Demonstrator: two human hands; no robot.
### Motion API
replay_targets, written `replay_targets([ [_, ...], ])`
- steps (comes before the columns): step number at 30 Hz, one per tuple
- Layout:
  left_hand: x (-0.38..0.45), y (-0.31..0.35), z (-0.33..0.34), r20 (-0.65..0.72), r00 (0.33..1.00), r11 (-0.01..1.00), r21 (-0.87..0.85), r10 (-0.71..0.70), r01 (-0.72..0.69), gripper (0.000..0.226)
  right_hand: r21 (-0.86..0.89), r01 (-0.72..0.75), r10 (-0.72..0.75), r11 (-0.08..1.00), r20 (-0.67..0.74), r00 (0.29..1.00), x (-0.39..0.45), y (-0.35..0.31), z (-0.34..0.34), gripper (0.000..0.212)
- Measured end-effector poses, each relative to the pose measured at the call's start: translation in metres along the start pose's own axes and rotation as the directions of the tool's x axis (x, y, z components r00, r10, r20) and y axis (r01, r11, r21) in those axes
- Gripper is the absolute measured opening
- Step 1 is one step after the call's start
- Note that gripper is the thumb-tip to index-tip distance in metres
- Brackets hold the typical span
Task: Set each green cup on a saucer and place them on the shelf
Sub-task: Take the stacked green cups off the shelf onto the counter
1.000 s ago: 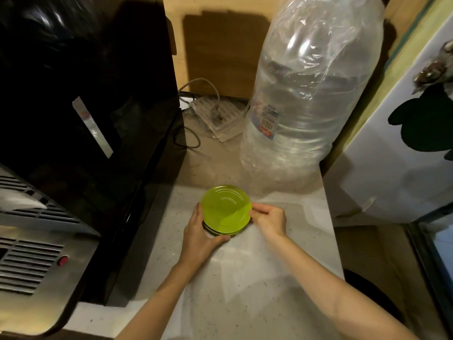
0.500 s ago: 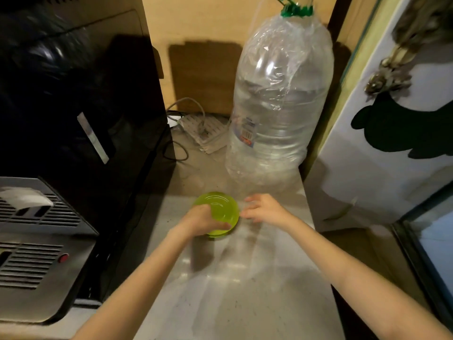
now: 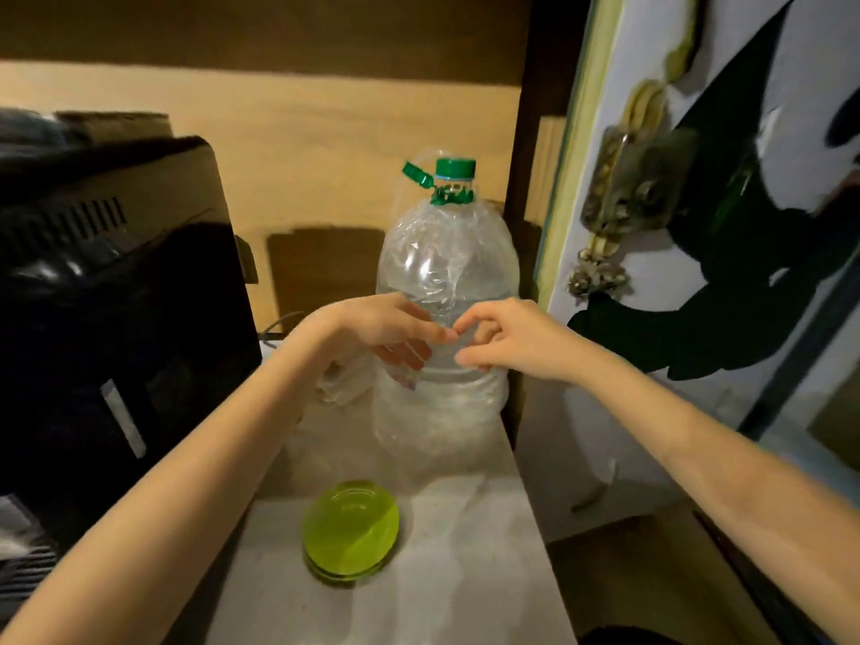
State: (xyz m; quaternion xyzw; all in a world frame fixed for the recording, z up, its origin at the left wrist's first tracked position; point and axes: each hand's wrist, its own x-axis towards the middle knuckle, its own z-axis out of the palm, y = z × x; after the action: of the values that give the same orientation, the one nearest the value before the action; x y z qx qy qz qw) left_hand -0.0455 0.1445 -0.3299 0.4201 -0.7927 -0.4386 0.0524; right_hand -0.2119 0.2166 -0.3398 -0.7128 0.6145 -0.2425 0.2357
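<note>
Both hands lifted off saucers; fingers loose, empty.

A large clear plastic bottle with a green cap stands upright at centre frame on a pale counter. A black appliance fills the left side. A white door with dark shapes is at the right.

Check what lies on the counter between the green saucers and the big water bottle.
Nothing: in the head view, only bare counter separates the green saucers from the water bottle behind them.
</note>
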Motion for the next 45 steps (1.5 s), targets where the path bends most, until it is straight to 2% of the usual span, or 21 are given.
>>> replay_targets([
  [3, -0.007, 0.031, -0.025, -0.005, 0.999, 0.998, 0.041, 0.042, -0.042, 0.058, -0.037, 0.051, -0.052, 0.998, -0.040, 0.998, 0.002, -0.019, -0.037, 0.039],
  [8, -0.021, 0.084, -0.065, -0.137, 0.970, 0.978, 0.085, 0.203, -0.192, 0.051, -0.180, 0.112, -0.134, 0.977, -0.118, 0.984, 0.009, -0.052, -0.094, 0.045],
  [12, -0.040, 0.120, -0.090, -0.215, 0.897, 0.920, 0.161, 0.385, -0.356, 0.040, -0.240, 0.161, -0.209, 0.957, -0.193, 0.959, 0.011, -0.080, -0.138, 0.049],
  [15, -0.052, 0.148, -0.109, -0.245, 0.846, 0.880, 0.165, 0.473, -0.444, 0.043, -0.315, 0.184, -0.269, 0.931, -0.254, 0.929, 0.016, -0.102, -0.168, 0.050],
  [18, -0.058, 0.175, -0.129, -0.271, 0.794, 0.837, 0.113, 0.544, -0.535, 0.048, -0.320, 0.217, -0.324, 0.922, -0.331, 0.886, 0.019, -0.119, -0.198, 0.046],
  [21, -0.057, 0.197, -0.149, -0.376, 0.731, 0.789, -0.002, 0.569, -0.615, 0.047, -0.306, 0.265, -0.383, 0.914, -0.443, 0.811, 0.026, -0.126, -0.227, 0.043],
  [23, -0.052, 0.209, -0.160, -0.457, 0.680, 0.755, -0.028, 0.573, -0.655, 0.043, -0.313, 0.285, -0.413, 0.906, -0.502, 0.759, 0.035, -0.127, -0.242, 0.043],
  [25, -0.046, 0.220, -0.172, -0.529, 0.614, 0.732, 0.018, 0.585, -0.682, 0.043, -0.324, 0.306, -0.442, 0.895, -0.557, 0.703, 0.046, -0.128, -0.257, 0.042],
  [28, -0.031, 0.233, -0.193, -0.631, 0.468, 0.692, 0.155, 0.619, -0.705, 0.048, -0.320, 0.337, -0.465, 0.885, -0.619, 0.633, 0.067, -0.134, -0.279, 0.043],
  [31, -0.014, 0.239, -0.209, -0.682, 0.276, 0.682, 0.443, 0.678, -0.582, 0.052, -0.305, 0.366, -0.472, 0.879, -0.664, 0.580, 0.091, -0.141, -0.296, 0.052],
  [33, -0.008, 0.244, -0.217, -0.680, 0.222, 0.687, 0.553, 0.699, -0.471, 0.057, -0.276, 0.375, -0.456, 0.885, -0.679, 0.576, 0.108, -0.150, -0.304, 0.062],
  [34, -0.004, 0.244, -0.218, -0.687, 0.230, 0.704, 0.559, 0.689, -0.439, 0.060, -0.233, 0.380, -0.431, 0.895, -0.675, 0.600, 0.113, -0.150, -0.305, 0.067],
  [36, 0.021, 0.254, -0.243, -0.705, 0.194, 0.718, 0.596, 0.683, -0.361, 0.068, -0.185, 0.430, -0.432, 0.884, -0.678, 0.595, 0.149, -0.152, -0.322, 0.073],
  [40, 0.032, 0.260, -0.266, -0.732, 0.302, 0.789, 0.534, 0.611, -0.302, 0.078, -0.049, 0.374, -0.304, 0.926, -0.683, 0.664, 0.168, -0.158, -0.328, 0.072],
  [42, 0.040, 0.266, -0.277, -0.743, 0.337, 0.813, 0.495, 0.578, -0.306, 0.070, 0.026, 0.357, -0.253, 0.934, -0.659, 0.708, 0.175, -0.157, -0.332, 0.057],
  [45, 0.051, 0.276, -0.283, -0.694, 0.448, 0.823, 0.427, 0.564, -0.375, 0.048, 0.051, 0.308, -0.223, 0.950, -0.580, 0.783, 0.176, -0.161, -0.336, 0.024],
])
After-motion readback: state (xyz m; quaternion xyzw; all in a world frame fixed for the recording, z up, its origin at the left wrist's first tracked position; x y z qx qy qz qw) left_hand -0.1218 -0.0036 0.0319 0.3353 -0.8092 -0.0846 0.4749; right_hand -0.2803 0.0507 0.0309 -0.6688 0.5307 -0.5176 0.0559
